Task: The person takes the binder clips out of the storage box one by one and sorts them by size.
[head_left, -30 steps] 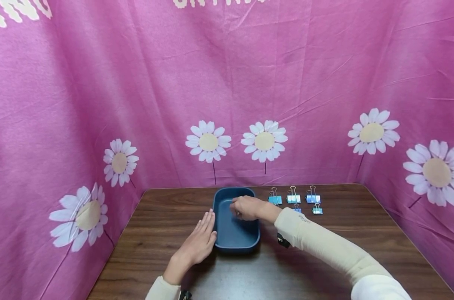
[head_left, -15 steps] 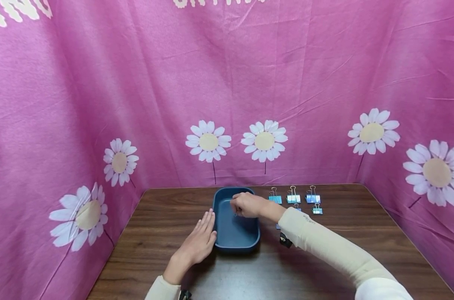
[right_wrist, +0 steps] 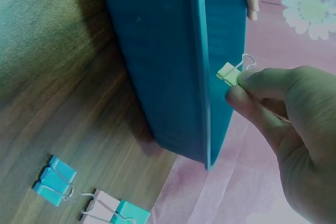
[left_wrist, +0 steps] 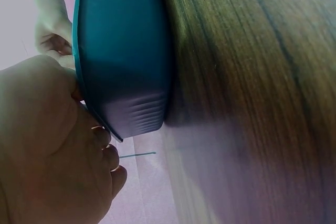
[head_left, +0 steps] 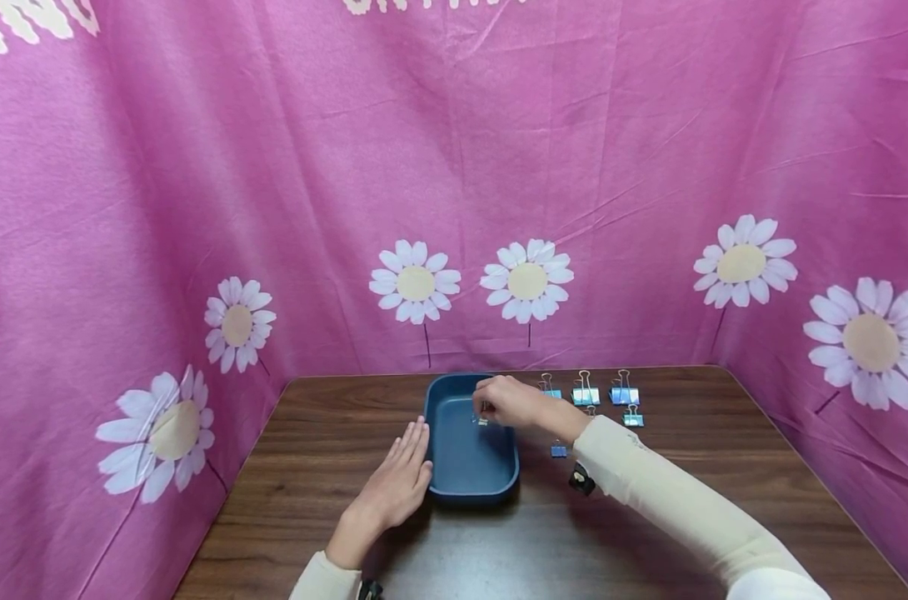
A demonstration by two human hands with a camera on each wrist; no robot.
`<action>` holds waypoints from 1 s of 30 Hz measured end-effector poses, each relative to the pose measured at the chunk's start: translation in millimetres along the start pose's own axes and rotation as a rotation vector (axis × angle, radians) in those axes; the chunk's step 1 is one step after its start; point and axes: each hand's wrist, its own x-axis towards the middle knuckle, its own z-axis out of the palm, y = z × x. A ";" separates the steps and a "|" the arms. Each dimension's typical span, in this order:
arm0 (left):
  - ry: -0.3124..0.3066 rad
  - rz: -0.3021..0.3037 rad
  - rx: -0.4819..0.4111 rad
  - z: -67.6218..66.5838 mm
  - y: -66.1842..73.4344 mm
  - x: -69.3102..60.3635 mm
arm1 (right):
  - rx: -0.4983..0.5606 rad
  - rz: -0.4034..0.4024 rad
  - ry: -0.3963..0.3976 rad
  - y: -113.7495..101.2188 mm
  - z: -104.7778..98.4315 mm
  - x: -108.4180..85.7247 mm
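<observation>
A dark blue rectangular tray (head_left: 465, 462) sits on the table. My left hand (head_left: 394, 479) rests along its left rim with straight fingers; the left wrist view shows that palm (left_wrist: 47, 140) beside the tray wall (left_wrist: 126, 51). Over the tray's right side, my right hand (head_left: 508, 402) pinches a small binder clip (head_left: 482, 422) between thumb and fingertips. That clip looks pale yellow in the right wrist view, its wire handle sticking out beyond the fingers (right_wrist: 268, 82).
Right of the tray stand larger binder clips (head_left: 585, 395) in a back row and smaller ones, including a shiny one (head_left: 633, 417) and a blue one (head_left: 558, 450). The wooden table (head_left: 724, 483) meets a pink flowered curtain (head_left: 469, 183) at the back and sides.
My right hand has shifted a little right within the tray area, and the pinched binder clip now shows below its fingers. The small blue clip has come into full view. My left hand stays put.
</observation>
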 end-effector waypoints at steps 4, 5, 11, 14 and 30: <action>0.000 -0.002 0.000 -0.2 0.2 -0.6 | 0.008 0.046 0.032 2.0 -1.2 -6.6; -0.001 -0.002 0.001 -0.2 0.1 -0.6 | 0.011 0.054 0.045 2.3 -1.6 -8.4; 0.005 0.007 0.007 -0.8 0.2 0.2 | 0.057 0.095 0.115 4.8 -7.7 -18.2; 0.011 0.010 0.002 -0.5 -0.1 0.7 | 0.076 0.101 0.141 5.5 -13.1 -22.7; -0.001 0.002 -0.019 -1.0 -0.1 0.8 | 0.146 0.214 0.197 8.7 -40.4 -58.0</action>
